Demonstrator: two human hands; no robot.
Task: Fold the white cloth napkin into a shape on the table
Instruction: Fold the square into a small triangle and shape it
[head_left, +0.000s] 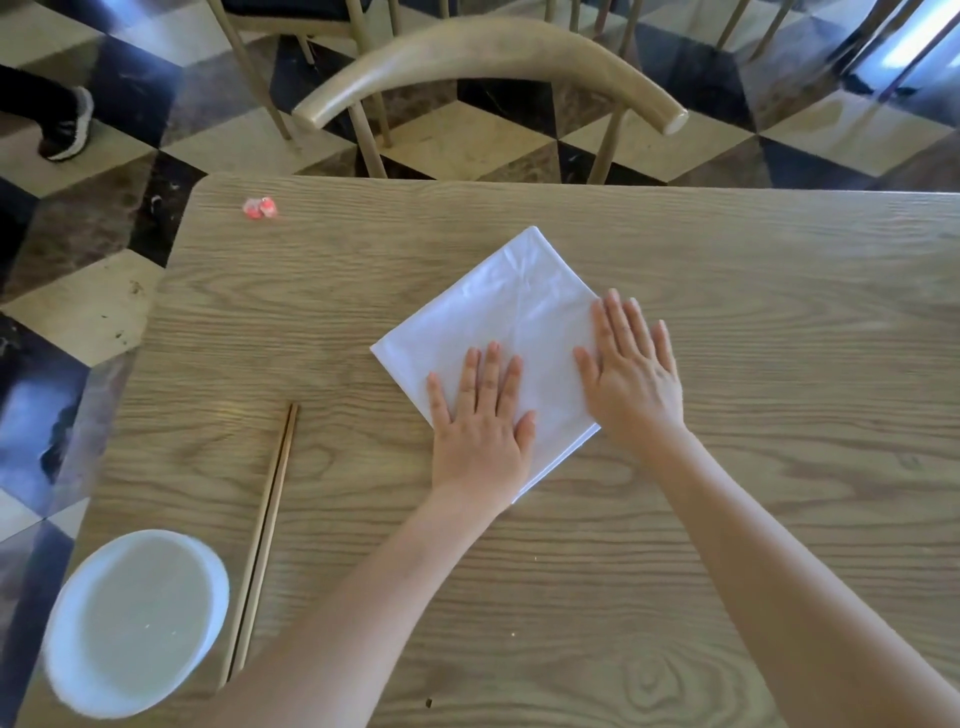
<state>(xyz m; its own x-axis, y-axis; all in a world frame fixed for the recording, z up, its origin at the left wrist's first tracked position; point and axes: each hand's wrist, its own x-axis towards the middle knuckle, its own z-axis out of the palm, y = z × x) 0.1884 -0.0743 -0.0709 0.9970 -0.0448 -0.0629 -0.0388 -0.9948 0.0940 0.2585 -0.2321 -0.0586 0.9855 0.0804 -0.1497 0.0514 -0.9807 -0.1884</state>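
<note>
Toward the middle of the table (753, 519), one napkin (519, 312) is pressed flat by the left hand (480, 441) and the right hand (631, 379), fingers straight. Two chopsticks (267, 525) and one bowl (135, 618) are set near the left edge.

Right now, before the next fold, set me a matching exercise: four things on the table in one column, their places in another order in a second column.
Things
1. white napkin
2. chopsticks
3. white bowl
4. pink scrap

Places
A. near left corner of the table, at its edge
B. far left corner
C. mid-table, under the flat left hand and right hand
D. between bowl and napkin

Pairs: 1-C, 2-D, 3-A, 4-B
</note>
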